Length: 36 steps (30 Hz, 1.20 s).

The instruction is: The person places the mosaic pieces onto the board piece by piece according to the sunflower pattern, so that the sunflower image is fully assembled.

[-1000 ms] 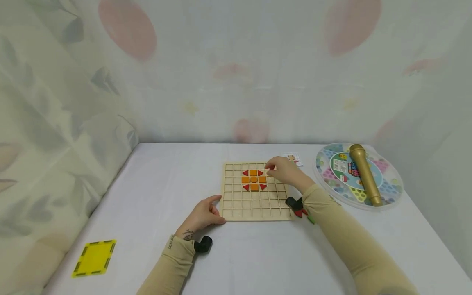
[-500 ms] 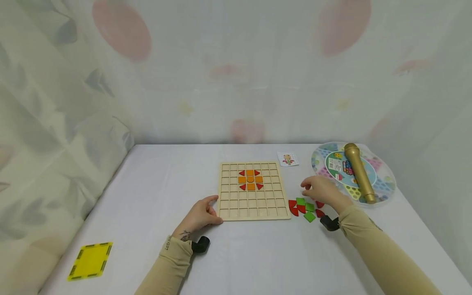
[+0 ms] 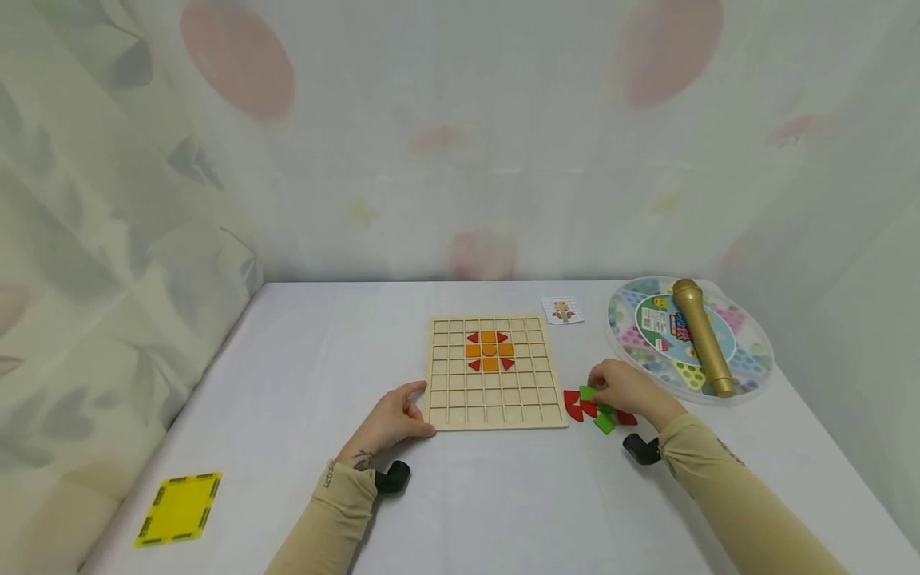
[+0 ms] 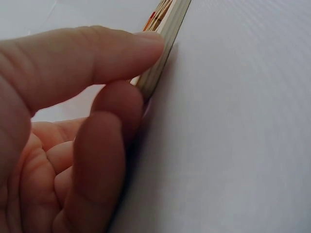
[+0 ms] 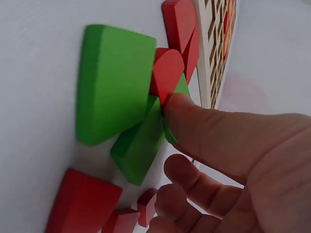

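Observation:
The wooden grid board (image 3: 449, 375) lies flat, with orange pieces (image 3: 490, 365) and red triangles (image 3: 474, 365) set in its upper middle. My left hand (image 3: 388, 419) touches the board's front left corner with the thumb and its left edge with the index finger. In the left wrist view the thumb (image 4: 116, 53) lies against that corner, the lower fingers loosely bent. Right of the board, my right hand (image 3: 632, 391) pinches a green square tile (image 3: 587, 392) among other pieces. The right wrist view has its thumb (image 5: 194, 124) covering part of that tile; more green tiles (image 5: 116, 85) lie in front.
Red quarter-round pieces (image 3: 573, 406) lie between the board and the right hand. A small pattern card (image 3: 562, 310) is behind them. At the back right, a gold microphone (image 3: 704, 339) rests on a round clear case (image 3: 625, 335). A yellow square frame (image 3: 178, 508) lies front left.
My right hand has moved from over the board's upper right to the loose pieces, then down onto a green tile. My left hand stays at the board's corner.

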Each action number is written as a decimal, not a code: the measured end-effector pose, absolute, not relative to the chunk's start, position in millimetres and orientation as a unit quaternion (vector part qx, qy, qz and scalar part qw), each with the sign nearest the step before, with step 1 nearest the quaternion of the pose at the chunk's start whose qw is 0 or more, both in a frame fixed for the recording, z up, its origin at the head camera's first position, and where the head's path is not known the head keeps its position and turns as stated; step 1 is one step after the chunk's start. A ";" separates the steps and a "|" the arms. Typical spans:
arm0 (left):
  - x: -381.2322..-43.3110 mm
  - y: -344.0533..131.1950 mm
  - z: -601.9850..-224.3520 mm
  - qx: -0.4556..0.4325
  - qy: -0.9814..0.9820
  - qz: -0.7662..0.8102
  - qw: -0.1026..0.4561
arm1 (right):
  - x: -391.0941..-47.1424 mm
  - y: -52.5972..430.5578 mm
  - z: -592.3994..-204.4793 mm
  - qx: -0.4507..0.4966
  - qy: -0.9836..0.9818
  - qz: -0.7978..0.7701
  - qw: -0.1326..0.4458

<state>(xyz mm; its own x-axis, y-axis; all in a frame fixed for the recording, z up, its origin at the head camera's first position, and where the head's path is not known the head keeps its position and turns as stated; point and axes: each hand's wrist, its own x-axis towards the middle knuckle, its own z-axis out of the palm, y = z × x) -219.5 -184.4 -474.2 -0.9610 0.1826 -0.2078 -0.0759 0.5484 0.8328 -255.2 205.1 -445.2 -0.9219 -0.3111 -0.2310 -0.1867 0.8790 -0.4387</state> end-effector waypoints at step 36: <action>-218.4 -184.9 -472.2 0.037 0.863 0.484 0.142 | -286.6 64.1 -444.6 -0.057 0.899 -0.414 0.127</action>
<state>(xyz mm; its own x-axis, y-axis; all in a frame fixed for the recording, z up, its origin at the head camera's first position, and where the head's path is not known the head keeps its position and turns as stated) -218.4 -184.9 -472.2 -0.9572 0.2003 -0.2087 -0.0739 0.5280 0.8460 -286.6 64.1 -444.6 -0.9613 -0.2071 -0.1818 0.0036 0.6502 -0.7597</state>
